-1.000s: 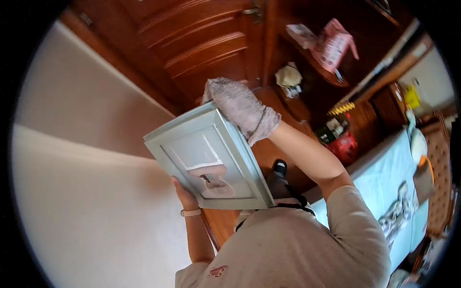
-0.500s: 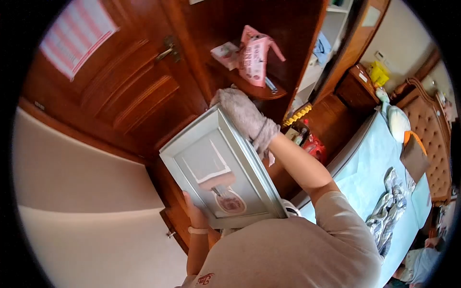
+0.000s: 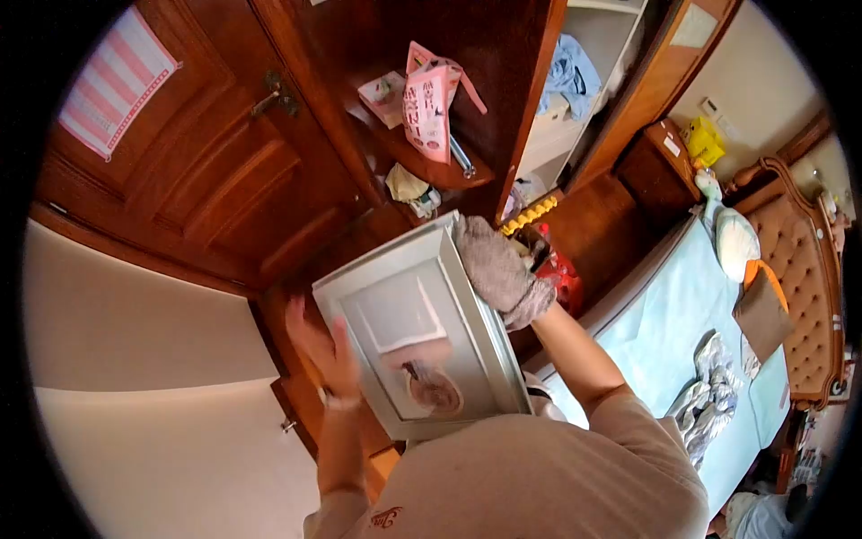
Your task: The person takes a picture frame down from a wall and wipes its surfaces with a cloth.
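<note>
A pale grey-green framed panel with a glossy, reflecting centre is tilted in front of my torso. My right hand is inside a fuzzy grey mitt-like cloth and presses against the panel's upper right edge; the cloth hides its fingers. At the panel's left side, my left hand has its fingers spread and thumb apart, slightly blurred, and holds nothing. A light band circles the left wrist.
A wooden door is at the upper left. A corner shelf bears a pink bag. To the right are a bed with a blue sheet, a nightstand and a yellow bag. Part of another person shows at the lower right.
My left hand has come off the panel's left edge and spread its fingers. The gloved right hand and the panel have shifted right in view. More of the open wardrobe shows.
</note>
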`<state>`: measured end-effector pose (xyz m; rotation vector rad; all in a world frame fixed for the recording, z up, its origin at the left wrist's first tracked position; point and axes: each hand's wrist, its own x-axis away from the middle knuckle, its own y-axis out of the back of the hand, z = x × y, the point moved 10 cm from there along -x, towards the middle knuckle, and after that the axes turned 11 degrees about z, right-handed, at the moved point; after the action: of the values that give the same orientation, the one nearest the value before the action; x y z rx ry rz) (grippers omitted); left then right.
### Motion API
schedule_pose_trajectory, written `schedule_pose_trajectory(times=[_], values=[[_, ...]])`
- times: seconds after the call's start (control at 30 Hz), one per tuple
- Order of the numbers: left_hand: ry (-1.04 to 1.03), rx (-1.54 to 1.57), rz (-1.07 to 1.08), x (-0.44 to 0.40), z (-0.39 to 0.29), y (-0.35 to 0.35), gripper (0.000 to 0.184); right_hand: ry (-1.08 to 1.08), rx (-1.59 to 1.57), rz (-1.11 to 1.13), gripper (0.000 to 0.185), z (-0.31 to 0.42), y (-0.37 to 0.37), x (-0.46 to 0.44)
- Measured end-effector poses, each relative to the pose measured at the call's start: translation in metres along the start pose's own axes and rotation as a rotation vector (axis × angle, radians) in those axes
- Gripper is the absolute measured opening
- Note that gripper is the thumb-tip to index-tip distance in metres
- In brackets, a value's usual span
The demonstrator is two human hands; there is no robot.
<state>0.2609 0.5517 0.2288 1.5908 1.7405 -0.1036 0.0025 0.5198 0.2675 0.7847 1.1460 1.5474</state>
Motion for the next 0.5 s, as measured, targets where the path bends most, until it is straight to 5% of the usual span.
schedule_pose_trajectory(times=[0.13, 0.23, 0.3, 0.4, 0.5], values=[[-0.124, -0.086, 0.484, -0.1, -0.055, -0.069, 0.028, 0.077, 0.065, -0.098, 0.034, 0.005, 0.004, 0.01], [0.257, -0.171, 0.738, -0.103, -0.019, -0.115, 0.047, 0.179, 0.049, -0.155, 0.037, 0.016, 0.021, 0.026], [0.293, -0.167, 0.672, -0.106, -0.008, -0.111, 0.05, 0.064, -0.032, 0.094, 0.036, 0.013, -0.007, 0.034], [0.362, -0.055, 0.587, -0.098, 0.024, -0.086, 0.055, 0.042, 0.217, 0.062, 0.036, 0.028, -0.046, 0.082], [0.418, -0.041, 0.548, -0.103, 0.036, -0.064, 0.055, 0.003, 0.247, 0.289, 0.032, 0.034, -0.058, 0.108]])
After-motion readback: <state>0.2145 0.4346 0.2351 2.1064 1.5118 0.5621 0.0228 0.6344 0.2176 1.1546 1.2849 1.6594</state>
